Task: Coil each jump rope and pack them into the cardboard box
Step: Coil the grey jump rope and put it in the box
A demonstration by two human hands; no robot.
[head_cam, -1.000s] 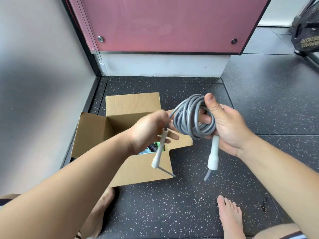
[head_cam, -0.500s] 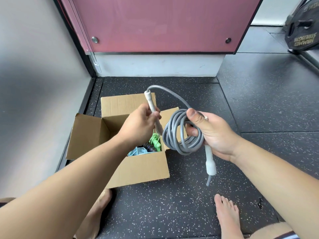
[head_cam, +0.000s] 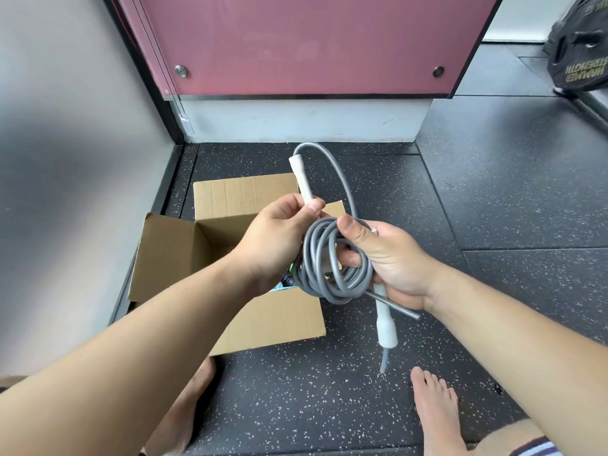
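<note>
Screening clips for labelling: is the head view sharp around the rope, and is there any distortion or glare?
Head view: the coiled grey jump rope, left hand and right hand are sharp; wide-angle distortion slants the edges of the pink wall panel; light is soft and even, no glare.

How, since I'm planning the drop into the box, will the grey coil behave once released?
The grey jump rope probably springs open: its free end arcs stiffly above the left hand, and the right hand pinches the loops. Likely light, as a thumb and fingers carry it. The hanging white handle may swing.
</note>
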